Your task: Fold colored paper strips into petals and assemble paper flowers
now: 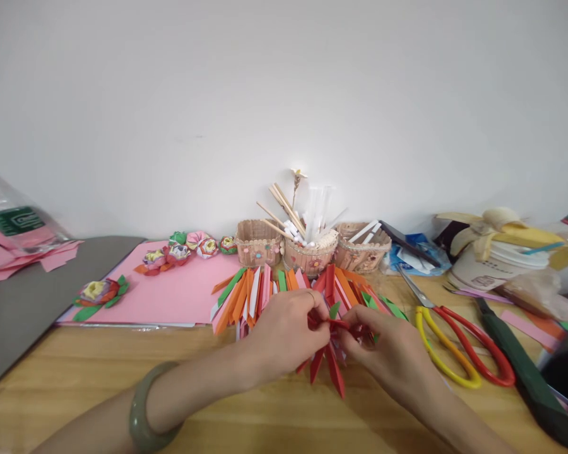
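Near the middle of the table, my left hand (288,328) pinches a red folded paper piece (339,324), its thumb and forefinger closed. My right hand (388,347) grips the same red paper from the other side, fingertips also together. A small green paper tip (334,309) pokes up between the hands. Red pointed paper folds (334,373) fan out below my fingers; how they join the held piece is hidden. Behind both hands lies a row of folded paper strips (239,302) in orange, pink, white, green and red.
Three small baskets (259,243) with sticks and tubes stand against the wall. Scissors (447,340) and a dark green-handled tool (525,372) lie right. Paper flowers (101,292) rest on pink sheets (180,296) at left. A banana peel (497,227) tops a white cup (492,268).
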Demonstrator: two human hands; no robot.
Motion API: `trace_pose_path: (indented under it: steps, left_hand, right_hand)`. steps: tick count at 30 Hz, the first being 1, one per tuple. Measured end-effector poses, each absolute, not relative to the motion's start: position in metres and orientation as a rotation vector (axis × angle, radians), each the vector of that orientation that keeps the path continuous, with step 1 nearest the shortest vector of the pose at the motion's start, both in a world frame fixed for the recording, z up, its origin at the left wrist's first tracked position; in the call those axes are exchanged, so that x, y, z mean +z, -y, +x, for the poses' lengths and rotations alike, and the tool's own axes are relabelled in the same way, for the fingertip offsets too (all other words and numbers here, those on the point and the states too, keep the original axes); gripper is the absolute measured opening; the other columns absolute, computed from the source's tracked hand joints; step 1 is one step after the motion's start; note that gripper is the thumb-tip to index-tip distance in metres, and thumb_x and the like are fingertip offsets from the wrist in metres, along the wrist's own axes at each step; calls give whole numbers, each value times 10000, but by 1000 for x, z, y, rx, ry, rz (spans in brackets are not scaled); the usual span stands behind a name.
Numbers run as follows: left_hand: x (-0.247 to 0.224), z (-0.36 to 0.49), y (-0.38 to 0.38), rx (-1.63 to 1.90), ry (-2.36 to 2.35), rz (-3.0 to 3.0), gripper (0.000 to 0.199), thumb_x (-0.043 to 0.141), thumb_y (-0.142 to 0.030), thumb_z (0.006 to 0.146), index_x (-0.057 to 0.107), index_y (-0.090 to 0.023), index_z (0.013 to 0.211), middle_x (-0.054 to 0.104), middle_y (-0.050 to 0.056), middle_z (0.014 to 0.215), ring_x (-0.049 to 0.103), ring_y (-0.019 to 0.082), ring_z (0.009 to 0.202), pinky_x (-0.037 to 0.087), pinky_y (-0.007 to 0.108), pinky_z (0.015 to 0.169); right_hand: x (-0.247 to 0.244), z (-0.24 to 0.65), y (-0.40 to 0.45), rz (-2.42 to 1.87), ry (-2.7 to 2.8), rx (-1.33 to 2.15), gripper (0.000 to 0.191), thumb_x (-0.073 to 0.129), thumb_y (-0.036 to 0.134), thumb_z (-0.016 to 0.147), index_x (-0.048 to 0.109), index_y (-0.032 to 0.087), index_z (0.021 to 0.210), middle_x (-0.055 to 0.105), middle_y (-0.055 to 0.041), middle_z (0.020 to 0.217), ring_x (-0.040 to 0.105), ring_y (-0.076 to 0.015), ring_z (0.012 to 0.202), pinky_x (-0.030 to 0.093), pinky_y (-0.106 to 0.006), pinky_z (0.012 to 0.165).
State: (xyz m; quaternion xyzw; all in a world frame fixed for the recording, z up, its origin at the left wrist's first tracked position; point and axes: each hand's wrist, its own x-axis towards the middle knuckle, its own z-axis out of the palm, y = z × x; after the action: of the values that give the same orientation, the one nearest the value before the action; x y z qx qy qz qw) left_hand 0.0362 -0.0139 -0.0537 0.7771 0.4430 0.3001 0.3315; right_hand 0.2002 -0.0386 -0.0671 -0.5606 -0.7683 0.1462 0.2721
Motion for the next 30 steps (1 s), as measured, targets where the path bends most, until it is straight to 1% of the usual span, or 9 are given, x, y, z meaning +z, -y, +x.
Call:
trace_pose_path:
  steps: [3,8,12,16,18,22,26,28,30]
  left_hand:
    - [-56,37,13,784,-1198,2136,79,488,-140,697,558,-173,685,617,16,692,552,145,649,422,262,621]
    - [-65,38,14,776,-1169,2127,59,501,-171,719,542,-180,679,602,-2,651,541,132,608,414,246,594]
    - [-63,37,16,856,-1036,2014,54,513,-188,730,531,-175,680,571,-8,657,522,113,618,413,237,612]
    - [-52,36,9,877,-865,1327,169,514,-296,770,511,-158,866,561,-12,650,542,100,617,440,232,606]
    - [-49,36,5,761,-843,1111,254,588,-222,695,518,-154,929,554,-17,688,541,93,603,451,231,573]
    - [-51,36,2,616,-818,1127,198,627,-112,613,579,-127,804,554,-22,656,524,74,568,441,215,556]
    - [-56,36,3,861,-878,1374,138,637,-129,645,594,-143,776,595,-11,680,547,86,631,435,212,598]
    - [-57,36,5,996,-909,1480,83,623,-152,671,597,-152,751,597,2,738,556,99,677,443,214,603]
    - [-57,36,6,1081,-937,1574,42,606,-165,691,601,-154,732,583,8,766,552,100,679,442,207,586]
  right_hand:
    - [-73,200,39,-1516,2100,182,128,507,199,725,550,207,605,595,16,532,524,-132,462,359,-224,459]
    - [-76,200,39,-1435,2167,102,193,480,203,762,531,201,576,556,13,505,504,-125,458,332,-216,459]
    - [-76,199,41,-1289,2122,-185,236,461,182,792,499,186,559,506,12,472,454,-115,431,318,-232,460]
    - [-76,205,38,-1100,2105,-333,117,474,125,815,556,181,751,628,-21,632,563,-146,589,395,-270,591]
    - [-77,209,35,-1032,2131,-373,111,501,106,807,557,189,854,677,-40,777,603,-172,734,418,-302,687]
    - [-79,213,33,-1003,2130,-457,179,544,101,772,557,206,916,653,-77,967,567,-233,930,429,-369,770]
    - [-75,209,38,-1013,2038,-452,293,510,120,749,517,199,1031,559,-129,1084,528,-274,988,428,-428,778]
    - [-73,208,41,-1031,1958,-475,340,527,151,740,502,196,1075,534,-135,1048,535,-280,945,435,-431,740]
    - [-73,207,43,-1033,1933,-479,365,566,184,740,494,191,1097,547,-119,962,564,-253,848,458,-387,675]
